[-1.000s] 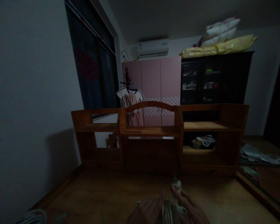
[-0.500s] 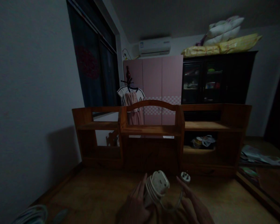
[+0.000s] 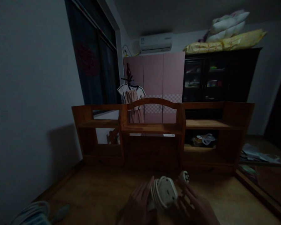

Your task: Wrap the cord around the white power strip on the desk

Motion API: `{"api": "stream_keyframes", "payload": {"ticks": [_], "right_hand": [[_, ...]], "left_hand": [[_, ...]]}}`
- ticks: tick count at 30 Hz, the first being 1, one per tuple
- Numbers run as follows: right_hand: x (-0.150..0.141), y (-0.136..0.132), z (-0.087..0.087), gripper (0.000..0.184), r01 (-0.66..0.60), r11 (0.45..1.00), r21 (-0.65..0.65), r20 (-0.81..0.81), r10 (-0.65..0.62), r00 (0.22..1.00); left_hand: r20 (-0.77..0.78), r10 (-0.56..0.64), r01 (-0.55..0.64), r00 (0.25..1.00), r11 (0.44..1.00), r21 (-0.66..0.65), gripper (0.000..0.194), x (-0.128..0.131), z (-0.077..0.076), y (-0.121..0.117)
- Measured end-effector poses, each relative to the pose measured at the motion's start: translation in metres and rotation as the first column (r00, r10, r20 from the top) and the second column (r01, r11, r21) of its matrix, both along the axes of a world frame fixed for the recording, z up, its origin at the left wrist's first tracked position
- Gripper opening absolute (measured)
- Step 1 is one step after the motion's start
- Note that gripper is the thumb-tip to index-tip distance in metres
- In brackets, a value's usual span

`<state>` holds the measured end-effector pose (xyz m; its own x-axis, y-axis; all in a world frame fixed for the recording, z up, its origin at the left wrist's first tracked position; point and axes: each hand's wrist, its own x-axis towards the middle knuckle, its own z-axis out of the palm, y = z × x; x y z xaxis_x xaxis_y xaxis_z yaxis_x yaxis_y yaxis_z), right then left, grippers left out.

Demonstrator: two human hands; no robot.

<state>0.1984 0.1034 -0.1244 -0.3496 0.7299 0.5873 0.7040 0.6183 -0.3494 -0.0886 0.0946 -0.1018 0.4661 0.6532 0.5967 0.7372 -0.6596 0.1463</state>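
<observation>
A white power strip (image 3: 166,191) with its cord wound round it is held in my left hand (image 3: 139,200), low in the middle of the view. Several turns of cord (image 3: 156,195) circle the strip's body. My right hand (image 3: 198,203) pinches the cord's plug (image 3: 184,177), its prongs facing right. The plug is just right of the strip, apart from it. The lower parts of both hands are dim, and the cord between strip and plug is hard to make out.
Beyond my hands, a wooden shelf unit (image 3: 152,128) spans the wooden surface (image 3: 91,190). At lower left lie a coiled pale cable (image 3: 35,207) and a small grey object (image 3: 61,213). A wall (image 3: 37,93) borders the left; a raised wooden edge (image 3: 259,195) runs along the right.
The power strip and my left hand have moved right and slightly down. The plug has turned to face more rightward, and strip and plug are closer together. The view has tilted slightly down.
</observation>
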Motion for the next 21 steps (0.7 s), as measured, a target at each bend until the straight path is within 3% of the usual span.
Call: {"api": "stream_keyframes", "payload": {"ticks": [2,7,11,16,21], "right_hand": [[0.004,0.002,0.0,0.054,0.017,0.999,-0.032,-0.03,-0.018,0.999],[0.005,-0.007,0.016,0.055,0.138,0.99,0.029,-0.216,-0.129,0.968],[0.003,-0.015,0.026,0.061,0.117,0.984,-0.134,-0.43,-0.164,0.888],[0.0,-0.011,0.032,0.07,-0.033,0.958,-0.283,-0.687,-0.179,0.704],[0.006,-0.002,0.023,0.075,-0.204,0.871,-0.447,-0.841,-0.332,0.426]], "left_hand": [[-0.051,-0.06,0.062,0.997,0.998,0.034,0.08,0.001,0.001,-0.002],[-0.147,-0.133,0.142,0.98,0.989,0.047,0.071,0.009,0.002,-0.006],[-0.176,-0.142,0.142,0.974,0.99,-0.011,0.071,0.011,0.006,-0.008],[-0.204,-0.162,0.154,0.965,0.987,-0.055,0.077,0.01,0.007,-0.006],[-0.247,-0.161,0.165,0.956,0.986,-0.005,0.078,0.012,0.003,-0.005]]}}
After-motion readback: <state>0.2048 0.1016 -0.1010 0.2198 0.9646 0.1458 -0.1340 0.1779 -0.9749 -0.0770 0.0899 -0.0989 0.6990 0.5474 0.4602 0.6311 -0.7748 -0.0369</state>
